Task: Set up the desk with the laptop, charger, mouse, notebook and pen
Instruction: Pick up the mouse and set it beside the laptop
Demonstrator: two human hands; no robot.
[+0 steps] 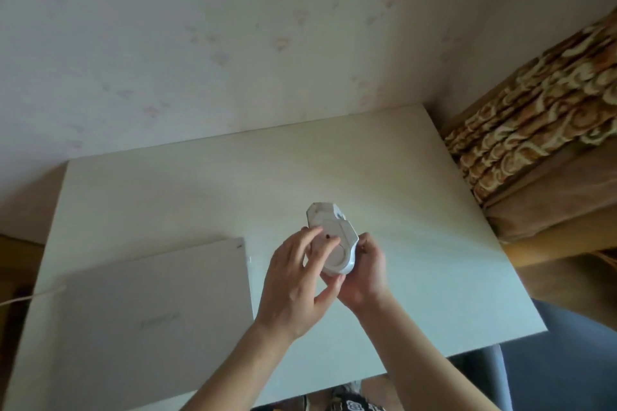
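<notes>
Above the bench, the upturned mouse is gripped by both hands; if fumbled, it could be dropped

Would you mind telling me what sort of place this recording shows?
Probably a room at home, perhaps a bedroom or study: a pale desk against faintly flowered wallpaper, patterned brown curtains at right, and a closed laptop.
</notes>
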